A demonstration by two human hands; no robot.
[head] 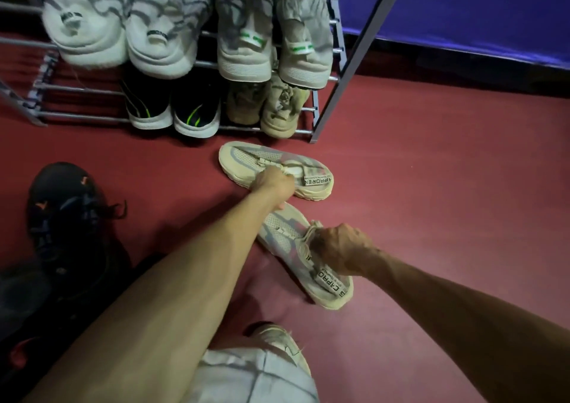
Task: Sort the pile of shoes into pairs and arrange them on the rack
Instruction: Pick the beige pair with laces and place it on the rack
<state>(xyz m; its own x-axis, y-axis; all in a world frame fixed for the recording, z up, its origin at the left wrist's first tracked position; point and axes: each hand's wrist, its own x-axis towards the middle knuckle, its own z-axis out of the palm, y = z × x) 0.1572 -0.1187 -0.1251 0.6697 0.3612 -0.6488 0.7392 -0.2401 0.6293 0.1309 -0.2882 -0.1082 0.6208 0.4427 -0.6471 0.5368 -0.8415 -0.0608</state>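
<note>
Head view, looking down at a dark red floor (431, 186) that meets a blue-violet wall (462, 17) along a dark skirting strip. A metal shoe rack (327, 106) of grey tubes stands on the floor against the wall. Its upper rail carries a white pair with grey wavy stripes (123, 26) and, to the right, a grey pair with green heel tabs (271, 38); the lower rail carries a black pair with green accents (172, 109) and a beige pair (271, 109).

In front of the rack, two matching cream mesh shoes lie on the floor. The left hand (273, 183) reaches across to the far shoe (246, 159), fingers closed at its lace area. The right hand (342, 248) is closed on the laces of the near shoe (283, 233), whose heel strap shows printed lettering. The two shoes lie close together, toes towards the left.

At the left edge, a black shoe with orange marks (61, 205) rests on the floor. Light fabric of the person's clothing (246, 378) fills the lower centre.
</note>
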